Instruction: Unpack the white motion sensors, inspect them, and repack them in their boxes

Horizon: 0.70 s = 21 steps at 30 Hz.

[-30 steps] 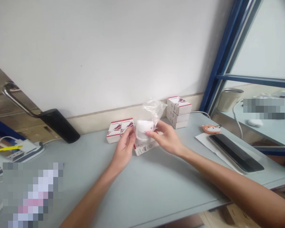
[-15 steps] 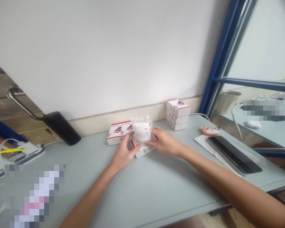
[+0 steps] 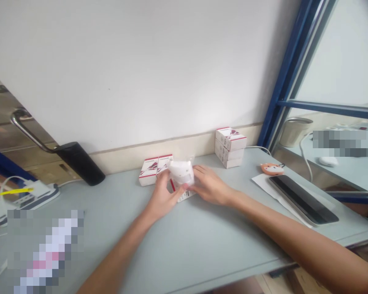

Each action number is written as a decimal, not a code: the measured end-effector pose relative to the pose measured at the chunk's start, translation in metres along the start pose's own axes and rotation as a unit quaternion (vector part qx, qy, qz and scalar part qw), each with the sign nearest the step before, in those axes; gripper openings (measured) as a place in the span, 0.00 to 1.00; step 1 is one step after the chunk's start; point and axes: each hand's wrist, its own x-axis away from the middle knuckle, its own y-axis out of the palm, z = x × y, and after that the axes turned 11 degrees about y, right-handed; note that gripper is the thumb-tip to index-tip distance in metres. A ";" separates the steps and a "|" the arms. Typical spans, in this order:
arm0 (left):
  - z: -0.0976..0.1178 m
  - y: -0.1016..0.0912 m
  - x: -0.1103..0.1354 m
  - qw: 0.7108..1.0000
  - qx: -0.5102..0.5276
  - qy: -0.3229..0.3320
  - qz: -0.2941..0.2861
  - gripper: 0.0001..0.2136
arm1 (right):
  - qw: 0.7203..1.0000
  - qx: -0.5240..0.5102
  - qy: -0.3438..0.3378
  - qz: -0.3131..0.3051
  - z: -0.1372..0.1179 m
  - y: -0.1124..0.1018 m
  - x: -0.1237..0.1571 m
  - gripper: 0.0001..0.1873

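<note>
A small white plastic device (image 3: pixel 182 170) in a clear plastic bag is held between my two hands. My left hand (image 3: pixel 162 197) grips its left and lower side, thumb at the front. On the other side, my right hand (image 3: pixel 211 185) closes on the right edge, its fingertips partly hidden behind the bag. Directly below lies a white and red box (image 3: pixel 185 197), mostly covered by the device and my hands. Behind my left hand, two flat white and red boxes (image 3: pixel 149 169) sit side by side against the wall.
Several similar boxes form a stack (image 3: pixel 230 148) at the back right. On the right lie a phone (image 3: pixel 303 199), white paper (image 3: pixel 259 182) and an orange animal-shaped case (image 3: pixel 271 168). A black cylinder (image 3: pixel 81 163) and a power strip (image 3: pixel 43 196) stand at left, near a blue frame post (image 3: pixel 283 73) opposite.
The bagged device has tilted and sunk slightly between my hands. My right fingers have moved in closer around it, and the bag's top is folded lower.
</note>
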 end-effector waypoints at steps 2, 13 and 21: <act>0.008 -0.002 -0.001 0.997 0.056 -0.043 0.010 0.24 | 1.000 -0.026 0.001 -0.007 -0.003 -0.001 0.001 0.12; 0.033 -0.002 -0.011 0.902 0.390 -0.162 0.086 0.24 | 0.910 -0.399 0.108 0.028 -0.019 -0.010 0.004 0.19; 0.027 0.006 -0.006 0.902 0.393 -0.164 0.078 0.24 | 0.878 -0.449 0.159 0.041 -0.023 0.013 0.003 0.24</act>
